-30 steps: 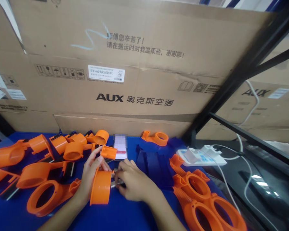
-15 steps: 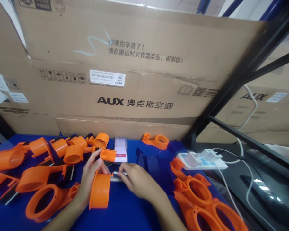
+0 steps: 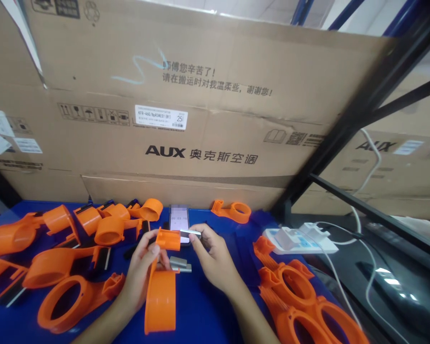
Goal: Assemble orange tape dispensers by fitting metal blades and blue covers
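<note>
My left hand (image 3: 142, 268) is closed round the middle of an orange plastic tape dispenser (image 3: 160, 302), its wide ring hanging down and its small end pointing up. Between the thumb and fingers of my right hand (image 3: 215, 260) is a small silver blade (image 3: 191, 233) with a toothed edge. The blade's left end is at the right side of the dispenser's small end; whether it sits inside a slot I cannot tell. More flat metal blades (image 3: 181, 265) lie on the blue table (image 3: 197, 315), just right of the dispenser's middle.
Several orange dispensers (image 3: 62, 306), some with black-and-silver strips, lie on the left. Others (image 3: 295, 286) are heaped at the right, and one (image 3: 236, 211) lies at the back. A phone (image 3: 179, 220) stands behind my hands. A white power strip (image 3: 301, 239) and a large carton (image 3: 200, 119) border the table.
My right hand has risen with the blade from beside the dispenser's middle to its small end. My left hand and the dispenser have moved slightly right and down, and the blades on the table now show.
</note>
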Tool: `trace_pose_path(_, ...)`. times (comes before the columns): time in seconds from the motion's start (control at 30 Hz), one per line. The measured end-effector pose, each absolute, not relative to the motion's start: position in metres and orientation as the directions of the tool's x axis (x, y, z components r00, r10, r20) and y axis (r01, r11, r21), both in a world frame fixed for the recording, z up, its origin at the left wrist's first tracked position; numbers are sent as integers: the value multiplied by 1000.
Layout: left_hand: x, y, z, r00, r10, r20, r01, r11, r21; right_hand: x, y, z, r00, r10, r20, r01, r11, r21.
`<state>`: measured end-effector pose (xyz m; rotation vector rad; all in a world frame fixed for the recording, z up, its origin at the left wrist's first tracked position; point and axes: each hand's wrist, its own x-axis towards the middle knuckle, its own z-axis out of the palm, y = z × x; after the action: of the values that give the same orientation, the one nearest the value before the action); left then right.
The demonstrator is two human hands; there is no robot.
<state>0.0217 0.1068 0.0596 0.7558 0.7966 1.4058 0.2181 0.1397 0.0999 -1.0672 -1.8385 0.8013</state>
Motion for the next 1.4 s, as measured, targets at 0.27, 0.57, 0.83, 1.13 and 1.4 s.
trace_pose_path(0.27,23,105,64,6,1000,-4,-564,7,826,219,140,98,-238,904,355,349,420,-838)
trace_pose_path(0.57,25,103,68,23,1000,-5,-570,17,822,218,139,98,-216,911,352,321,407,-855)
trace_pose_path(0.83,25,100,70,25,999,-21,-573,31,819,215,133,107,-209,911,356,311,407,-859)
trace_pose_path(1.13,25,104,68,-19,999,-26,-584,10,811,214,133,107,-259,899,354,336,428,-839)
trace_pose_path(1.4,21,107,65,66,998,-26,-619,61,783,215,136,101,-235,900,367,402,434,-806)
